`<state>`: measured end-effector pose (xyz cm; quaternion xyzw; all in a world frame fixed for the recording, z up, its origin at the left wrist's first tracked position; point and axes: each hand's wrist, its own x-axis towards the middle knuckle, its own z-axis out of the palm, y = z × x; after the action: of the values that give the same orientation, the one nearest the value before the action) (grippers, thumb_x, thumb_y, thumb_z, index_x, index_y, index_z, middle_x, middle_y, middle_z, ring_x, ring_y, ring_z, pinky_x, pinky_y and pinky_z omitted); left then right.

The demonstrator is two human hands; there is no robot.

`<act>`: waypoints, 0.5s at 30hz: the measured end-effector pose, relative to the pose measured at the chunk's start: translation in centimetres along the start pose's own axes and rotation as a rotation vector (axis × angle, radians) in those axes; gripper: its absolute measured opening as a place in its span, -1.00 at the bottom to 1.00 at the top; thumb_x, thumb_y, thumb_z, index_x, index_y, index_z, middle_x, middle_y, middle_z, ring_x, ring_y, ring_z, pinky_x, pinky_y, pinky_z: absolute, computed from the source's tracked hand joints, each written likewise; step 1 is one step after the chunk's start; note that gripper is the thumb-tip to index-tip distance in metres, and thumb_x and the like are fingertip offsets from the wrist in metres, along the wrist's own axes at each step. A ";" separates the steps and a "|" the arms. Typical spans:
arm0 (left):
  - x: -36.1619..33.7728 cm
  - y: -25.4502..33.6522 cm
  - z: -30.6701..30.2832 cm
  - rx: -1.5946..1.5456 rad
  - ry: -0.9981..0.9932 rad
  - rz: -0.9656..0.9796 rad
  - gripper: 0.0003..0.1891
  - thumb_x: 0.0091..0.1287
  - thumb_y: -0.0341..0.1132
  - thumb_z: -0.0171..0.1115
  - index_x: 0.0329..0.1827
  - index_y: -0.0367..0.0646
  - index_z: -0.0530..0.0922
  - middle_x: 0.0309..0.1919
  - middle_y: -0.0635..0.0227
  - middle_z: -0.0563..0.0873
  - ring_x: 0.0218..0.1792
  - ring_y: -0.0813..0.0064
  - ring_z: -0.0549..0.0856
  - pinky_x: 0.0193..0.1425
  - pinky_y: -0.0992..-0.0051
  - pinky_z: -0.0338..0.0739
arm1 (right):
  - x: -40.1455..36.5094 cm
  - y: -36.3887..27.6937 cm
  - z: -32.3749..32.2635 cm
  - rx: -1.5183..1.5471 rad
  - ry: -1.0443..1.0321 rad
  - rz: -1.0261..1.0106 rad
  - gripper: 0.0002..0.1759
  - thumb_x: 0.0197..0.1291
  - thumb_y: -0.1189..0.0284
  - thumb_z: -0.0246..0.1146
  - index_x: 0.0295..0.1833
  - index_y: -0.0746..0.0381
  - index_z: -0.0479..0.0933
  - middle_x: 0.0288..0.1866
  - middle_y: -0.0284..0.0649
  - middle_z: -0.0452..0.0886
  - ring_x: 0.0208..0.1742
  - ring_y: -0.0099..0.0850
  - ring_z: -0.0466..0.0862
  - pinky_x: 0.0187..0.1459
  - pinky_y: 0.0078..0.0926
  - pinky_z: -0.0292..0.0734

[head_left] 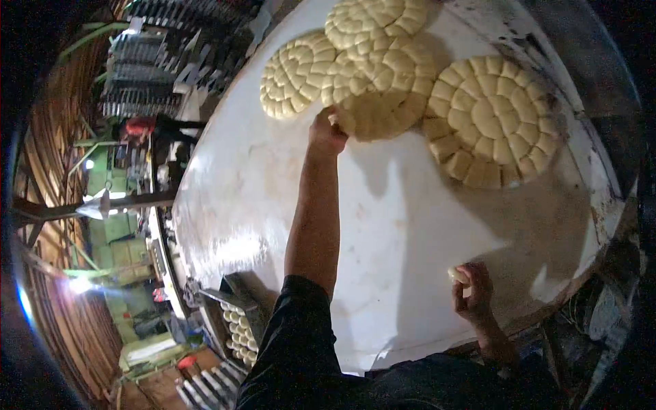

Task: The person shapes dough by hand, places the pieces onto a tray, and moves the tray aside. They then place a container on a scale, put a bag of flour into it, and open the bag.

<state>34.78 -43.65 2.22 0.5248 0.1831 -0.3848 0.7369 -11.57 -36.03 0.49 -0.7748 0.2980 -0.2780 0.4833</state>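
My left hand [329,130] reaches far across the table, its fingers closed on a pale bit of dough at the near edge of the middle dough round [383,75]. That round is divided into many small pieces, and its near part lies in shade, so its outline there is hard to read. My right hand [473,290] is above the table near my body, pinching a small dough piece [458,275] between thumb and fingers. Other divided rounds lie close by: a left round [297,75], a far round [376,17] and a large right round [490,121].
The white table [273,178] curves around in front of me. At lower left, a dark tray [239,331] holds rows of dough balls. Stacked metal pans [140,75] stand beyond the table's left edge. A person in red [140,128] is in the background.
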 end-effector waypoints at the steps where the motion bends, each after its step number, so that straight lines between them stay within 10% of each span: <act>1: -1.3 0.4 -0.1 -0.007 0.027 0.004 -0.82 0.33 -0.27 0.18 -0.23 -0.22 0.58 -0.42 0.20 0.65 -0.25 0.25 0.70 -0.09 0.23 0.64 | 0.2 0.2 0.2 -0.016 0.015 -0.033 -0.72 0.04 0.59 0.15 -0.07 0.25 0.49 -0.22 -0.09 0.58 -0.22 -0.12 0.59 -0.18 -0.25 0.52; 4: -3.5 2.0 0.0 -0.191 -0.100 -0.274 -0.88 0.31 -0.32 0.25 -0.23 -0.18 0.58 -0.42 0.32 0.66 -0.40 0.46 0.70 -0.33 0.51 0.67 | 0.9 0.4 0.4 -0.044 -0.060 -0.068 -0.69 -0.03 0.62 0.17 -0.09 0.23 0.51 -0.24 -0.11 0.59 -0.24 -0.12 0.59 -0.18 -0.25 0.53; 6: -1.6 2.6 -1.7 -0.148 -0.580 -0.409 -0.89 0.28 -0.32 0.31 -0.22 -0.12 0.60 -0.41 0.45 0.67 -0.54 0.67 0.63 -0.62 0.76 0.50 | 1.5 0.3 0.6 -0.047 -0.040 -0.108 -0.76 0.04 0.59 0.14 -0.11 0.27 0.50 -0.26 -0.09 0.58 -0.28 -0.14 0.58 -0.23 -0.28 0.51; 8: -2.2 1.1 -0.7 -0.075 -0.446 -0.198 -0.73 0.40 -0.15 0.19 0.00 -0.13 0.52 -0.44 0.36 0.68 -0.79 0.73 0.43 -0.85 0.79 0.33 | 1.7 0.2 0.8 -0.057 -0.002 -0.153 -0.81 0.11 0.55 0.12 -0.12 0.32 0.48 -0.28 -0.07 0.57 -0.31 -0.16 0.58 -0.28 -0.30 0.50; 12: 1.2 0.5 -1.5 0.161 -0.294 -0.193 -0.77 0.29 -0.12 0.35 -0.31 -0.08 0.57 -0.53 0.54 0.57 -0.68 0.74 0.46 -0.79 0.78 0.22 | 1.6 0.0 1.4 -0.017 0.037 -0.071 -0.76 0.00 0.60 0.15 -0.15 0.28 0.50 -0.26 -0.09 0.59 -0.29 -0.14 0.59 -0.22 -0.25 0.52; 15: 1.8 -1.3 -4.4 0.604 0.078 0.212 -0.57 0.24 0.08 0.34 -0.36 -0.15 0.53 -0.67 0.45 0.47 -0.72 0.53 0.48 -0.78 0.53 0.22 | 2.2 -0.3 1.9 0.020 0.097 -0.068 -0.72 -0.04 0.61 0.18 -0.12 0.25 0.51 -0.26 -0.10 0.59 -0.28 -0.11 0.60 -0.18 -0.21 0.54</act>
<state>35.58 -40.50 -1.49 0.7504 0.0330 -0.3223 0.5761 -8.65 -36.39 0.36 -0.7653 0.2920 -0.3342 0.4662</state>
